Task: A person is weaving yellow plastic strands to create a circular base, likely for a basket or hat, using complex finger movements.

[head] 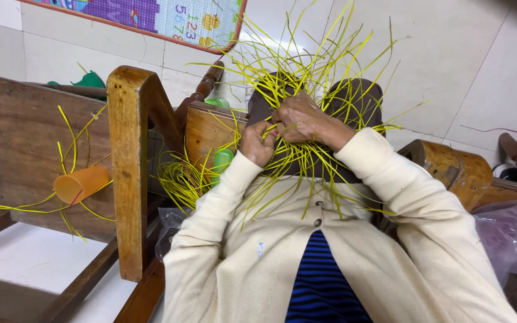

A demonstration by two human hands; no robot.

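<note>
My left hand [257,142] and my right hand [304,119] are both closed on a tangled bundle of thin yellow strips [306,66] held over my lap. The strips fan out upward and sideways from my fingers, and some hang down over my cream cardigan [258,251]. The two hands sit close together, the right one slightly higher and overlapping the left. Behind the bundle lies a dark brown rounded shape [360,98], mostly hidden by the strips.
A wooden chair frame [130,167] stands at my left. An orange plastic cup [81,183] with yellow strips through it sits against a wooden board [19,137]. A coil of yellow strips [178,179] and a green cup [221,161] lie beside it. A plastic bag [513,236] is at right.
</note>
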